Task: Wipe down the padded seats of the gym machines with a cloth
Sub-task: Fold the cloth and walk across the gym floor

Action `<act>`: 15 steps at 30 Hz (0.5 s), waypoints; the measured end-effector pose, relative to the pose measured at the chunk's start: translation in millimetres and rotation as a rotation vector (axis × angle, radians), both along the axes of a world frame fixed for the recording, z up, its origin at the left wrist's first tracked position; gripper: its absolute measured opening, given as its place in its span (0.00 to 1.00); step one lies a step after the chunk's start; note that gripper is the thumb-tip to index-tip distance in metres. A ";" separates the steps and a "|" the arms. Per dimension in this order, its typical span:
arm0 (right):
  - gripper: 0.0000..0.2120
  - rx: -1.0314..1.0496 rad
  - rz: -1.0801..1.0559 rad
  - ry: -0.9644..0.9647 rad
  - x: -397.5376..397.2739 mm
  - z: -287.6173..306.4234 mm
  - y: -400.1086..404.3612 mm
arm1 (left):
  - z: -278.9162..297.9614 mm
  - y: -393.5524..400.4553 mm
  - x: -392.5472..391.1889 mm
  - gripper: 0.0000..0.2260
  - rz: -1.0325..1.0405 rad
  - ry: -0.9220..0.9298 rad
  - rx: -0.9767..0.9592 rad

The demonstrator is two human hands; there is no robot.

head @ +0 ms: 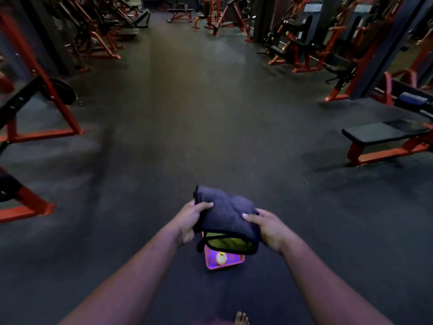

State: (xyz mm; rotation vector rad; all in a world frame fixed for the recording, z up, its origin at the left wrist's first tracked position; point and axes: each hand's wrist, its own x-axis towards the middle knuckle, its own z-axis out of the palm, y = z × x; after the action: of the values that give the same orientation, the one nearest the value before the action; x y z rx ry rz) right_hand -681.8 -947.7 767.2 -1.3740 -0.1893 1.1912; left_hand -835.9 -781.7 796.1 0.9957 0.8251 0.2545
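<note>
Two bare forearms enter from the bottom edge of the frame and converge at lower centre, where both hands hold the cloth (226, 213). The left hand (191, 221) grips the cloth's left edge, thumb on top and fingers curled beneath. The right hand (269, 227) grips the right edge the same way, thumb pressed onto the upper surface. Both hands are closed on the fabric.

The cloth is folded, soft and napped, dark grey-blue on the outer face with a black stitched border. The open lower fold exposes a yellow-green inner face. It is held in the air above the floor, touching no seat.

Directly beneath the cloth, a pink tray-like container (225, 262) sits on the floor; its upper part is hidden by the cloth. A small pale yellow rounded item (221, 258) lies inside it; its identity cannot be determined. Bare toes (241, 319) are cut off by the bottom edge.

The floor (187, 125) is dark, matte and faintly speckled. At the right edge, a flat bench (384, 131) with black padded upholstery on an orange steel frame stands well apart from the hands. Orange-and-black machine frames (46, 95) line the left side and upper corners, blurred and dim.
</note>
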 end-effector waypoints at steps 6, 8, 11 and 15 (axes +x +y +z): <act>0.19 0.151 -0.072 -0.093 85.6 21.4 36.6 | 12.4 46.5 47.7 0.18 -0.020 -0.114 0.103; 0.20 0.276 -0.064 -0.158 111.0 41.9 48.5 | 24.5 66.5 62.4 0.19 -0.019 -0.240 0.177; 0.23 0.328 0.002 -0.291 143.3 63.2 74.8 | 38.1 98.5 85.0 0.14 -0.062 -0.303 0.276; 0.30 0.219 0.067 -0.434 177.8 54.8 123.8 | 32.8 138.6 119.9 0.15 0.004 -0.210 0.162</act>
State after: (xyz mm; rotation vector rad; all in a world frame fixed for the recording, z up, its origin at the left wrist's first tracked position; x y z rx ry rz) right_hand -504.0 -823.8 822.1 -1.4236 -0.6580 0.8820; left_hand -716.0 -643.2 828.9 1.0974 0.6221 0.4274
